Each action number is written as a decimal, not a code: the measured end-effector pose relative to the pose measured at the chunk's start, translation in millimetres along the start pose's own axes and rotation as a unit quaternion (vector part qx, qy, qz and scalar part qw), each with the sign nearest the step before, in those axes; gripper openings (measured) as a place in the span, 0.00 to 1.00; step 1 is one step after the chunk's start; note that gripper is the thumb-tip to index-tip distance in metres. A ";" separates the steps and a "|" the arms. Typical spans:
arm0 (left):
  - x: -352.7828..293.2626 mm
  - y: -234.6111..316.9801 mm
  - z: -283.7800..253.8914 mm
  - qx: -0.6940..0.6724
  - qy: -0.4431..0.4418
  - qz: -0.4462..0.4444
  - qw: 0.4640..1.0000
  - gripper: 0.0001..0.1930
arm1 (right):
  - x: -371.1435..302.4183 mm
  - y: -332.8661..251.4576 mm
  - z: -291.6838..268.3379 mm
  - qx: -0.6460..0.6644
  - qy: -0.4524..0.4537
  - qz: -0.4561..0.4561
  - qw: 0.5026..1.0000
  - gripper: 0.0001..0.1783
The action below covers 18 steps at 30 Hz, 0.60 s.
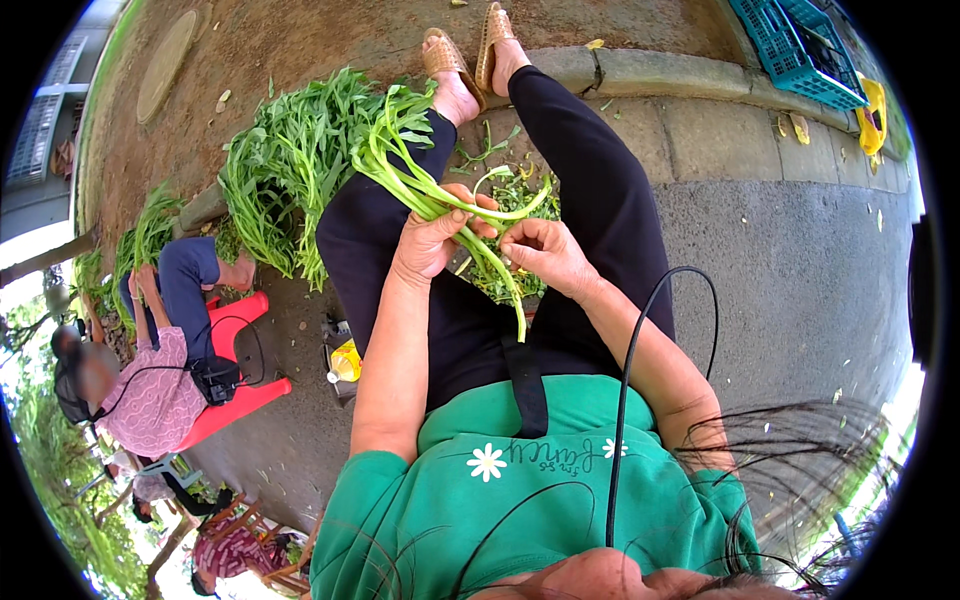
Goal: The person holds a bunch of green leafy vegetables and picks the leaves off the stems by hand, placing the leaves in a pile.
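My left hand [430, 240] is closed around a bunch of long green water spinach stalks [400, 180]. Its leafy tops point up and left over my left knee, while the pale stem ends fan out to the right and downward. Close beside it, my right hand [550, 255] has thumb and forefinger pinched at one of the stems; the exact contact is partly hidden. Below the hands, between my legs, lies a heap of green and yellowish trimmings [515, 205]. A large pile of leafy water spinach [285, 165] rests on the ground left of my knee.
A yellow-labelled bottle [345, 362] lies by my left thigh. Further left, a person sits on a red plastic stool [235, 360] beside more greens [150, 225]. A stone kerb [670, 80] crosses ahead; a teal crate [800, 50] and a yellow bag [872, 115] are at the far right.
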State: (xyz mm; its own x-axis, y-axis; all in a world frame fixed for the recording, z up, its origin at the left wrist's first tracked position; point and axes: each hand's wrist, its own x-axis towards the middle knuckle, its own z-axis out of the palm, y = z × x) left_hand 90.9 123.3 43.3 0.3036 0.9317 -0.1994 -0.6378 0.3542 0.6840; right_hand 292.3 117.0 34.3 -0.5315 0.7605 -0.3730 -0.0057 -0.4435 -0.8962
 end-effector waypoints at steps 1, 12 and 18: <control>-0.1 0.0 0.1 -0.006 0.000 0.001 1.000 0.10 | 0.0 0.1 -0.2 0.004 0.000 -0.001 1.000 0.09; -1.7 -2.9 -11.6 -0.115 -0.043 0.043 0.992 0.12 | -0.9 -2.6 -2.5 0.052 -0.003 -0.020 0.998 0.08; -0.6 0.0 -12.8 -0.158 -0.072 0.055 0.983 0.11 | -1.7 -2.4 -2.6 0.083 -0.025 -0.011 0.996 0.08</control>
State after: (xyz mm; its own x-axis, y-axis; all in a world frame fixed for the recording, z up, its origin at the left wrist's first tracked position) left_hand 81.6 123.7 34.4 0.3024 0.9530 -0.0197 -0.8536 0.2799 0.4393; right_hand 295.5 118.1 36.5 -0.5719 0.7481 -0.3367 -0.1560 -0.5021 -0.8507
